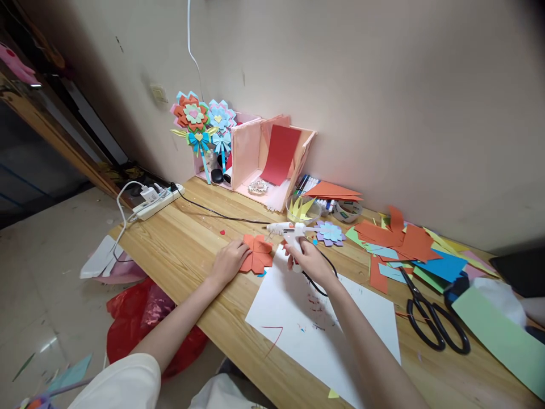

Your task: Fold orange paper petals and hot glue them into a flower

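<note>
An orange paper flower point(258, 254) with folded petals lies on the wooden table. My left hand point(230, 260) rests at its left side, fingers curled onto the petal edge. A white hot glue gun point(293, 229) is gripped by its handle in my right hand point(310, 258), nozzle pointing left above the flower's upper right. Its black cord hangs beneath the hand. Just right of the glue gun lies a blue and purple paper flower point(330, 233). Under my right forearm spreads a white sheet point(293, 324) with red marks and small scraps.
Black-handled scissors point(438, 318) and a pile of coloured paper point(400, 238) lie on the right. A pink box point(246, 153) stands against the wall beside finished paper flowers point(191, 116). At the left table edge sits a power strip point(159, 201) with cables.
</note>
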Demonstrator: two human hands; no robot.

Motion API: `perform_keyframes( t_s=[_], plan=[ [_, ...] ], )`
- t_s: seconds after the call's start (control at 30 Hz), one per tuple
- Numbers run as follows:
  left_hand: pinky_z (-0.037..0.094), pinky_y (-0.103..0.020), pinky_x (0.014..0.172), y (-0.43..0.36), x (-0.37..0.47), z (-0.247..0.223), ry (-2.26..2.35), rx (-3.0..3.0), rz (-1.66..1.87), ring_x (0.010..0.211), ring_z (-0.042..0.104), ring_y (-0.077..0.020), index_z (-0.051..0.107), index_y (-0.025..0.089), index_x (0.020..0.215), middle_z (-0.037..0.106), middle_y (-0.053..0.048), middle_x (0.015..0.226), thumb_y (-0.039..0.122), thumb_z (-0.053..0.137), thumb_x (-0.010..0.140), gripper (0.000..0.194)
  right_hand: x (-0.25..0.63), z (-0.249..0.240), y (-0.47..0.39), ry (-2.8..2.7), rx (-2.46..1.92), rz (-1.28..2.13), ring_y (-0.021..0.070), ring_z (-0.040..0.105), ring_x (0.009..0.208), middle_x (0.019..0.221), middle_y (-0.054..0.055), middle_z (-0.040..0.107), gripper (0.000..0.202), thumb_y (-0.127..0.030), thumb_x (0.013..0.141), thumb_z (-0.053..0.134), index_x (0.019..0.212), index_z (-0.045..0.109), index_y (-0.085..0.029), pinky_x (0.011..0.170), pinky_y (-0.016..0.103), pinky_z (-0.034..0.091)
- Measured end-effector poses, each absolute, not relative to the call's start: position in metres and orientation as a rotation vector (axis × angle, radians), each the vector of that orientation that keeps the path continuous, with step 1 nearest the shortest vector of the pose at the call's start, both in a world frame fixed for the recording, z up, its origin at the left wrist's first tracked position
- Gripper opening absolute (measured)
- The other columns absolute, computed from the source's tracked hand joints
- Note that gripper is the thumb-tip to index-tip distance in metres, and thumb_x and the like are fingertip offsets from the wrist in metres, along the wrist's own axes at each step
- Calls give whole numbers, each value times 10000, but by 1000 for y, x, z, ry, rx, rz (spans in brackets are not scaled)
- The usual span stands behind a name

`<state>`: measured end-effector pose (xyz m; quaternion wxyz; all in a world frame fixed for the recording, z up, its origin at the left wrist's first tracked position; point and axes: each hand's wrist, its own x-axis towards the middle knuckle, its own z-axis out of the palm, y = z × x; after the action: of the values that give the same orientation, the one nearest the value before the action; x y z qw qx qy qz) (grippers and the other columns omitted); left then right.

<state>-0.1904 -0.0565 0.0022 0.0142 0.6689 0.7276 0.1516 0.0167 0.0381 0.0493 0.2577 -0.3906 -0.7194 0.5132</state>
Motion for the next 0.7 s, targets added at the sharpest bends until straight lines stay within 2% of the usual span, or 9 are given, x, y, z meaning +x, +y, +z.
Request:
perform_keyframes(
  t_s=[0.1, 0.2, 0.33, 0.43, 0.7],
  plan=[
    [404, -265, 735, -57, -189, 0, 2246, 2036, 572, 849, 545, -166, 638, 210, 874, 610, -61, 901, 320, 365, 903, 296, 17, 49, 32, -2018, -1105, 1339, 151, 530, 499, 470, -19, 584, 244, -388, 735, 561, 604, 565, -182, 529, 245, 329],
    [405, -260, 760, -56, -190, -5, 2252, 1912, 765, 855, 546, -161, 653, 214, 848, 613, -49, 889, 323, 405, 887, 273, 14, 45, 24, -1998, -1142, 1418, 151, 514, 453, 458, -18, 579, 232, -378, 724, 562, 597, 563, -183, 490, 245, 317],
    [421, -236, 692, -54, -192, -11, 2218, 1679, 987, 779, 555, -139, 671, 207, 803, 600, -33, 839, 334, 466, 852, 246, 8, 42, 20, -2000, -1229, 1570, 151, 503, 422, 461, -9, 576, 232, -365, 737, 526, 587, 531, -188, 448, 246, 308],
    [427, -226, 667, -51, -193, -14, 2158, 1563, 1106, 711, 549, -122, 678, 190, 769, 585, -27, 790, 324, 491, 831, 239, 2, 43, 21, -1976, -1288, 1556, 145, 482, 406, 456, -5, 552, 246, -336, 713, 532, 518, 496, -191, 435, 248, 293],
    [437, -237, 667, -49, -194, -15, 2138, 1458, 1123, 701, 548, -130, 683, 185, 756, 590, -29, 768, 344, 518, 805, 234, -14, 52, 26, -1998, -1332, 1462, 148, 444, 464, 433, -17, 485, 240, -296, 673, 572, 477, 474, -199, 498, 251, 271]
  ],
)
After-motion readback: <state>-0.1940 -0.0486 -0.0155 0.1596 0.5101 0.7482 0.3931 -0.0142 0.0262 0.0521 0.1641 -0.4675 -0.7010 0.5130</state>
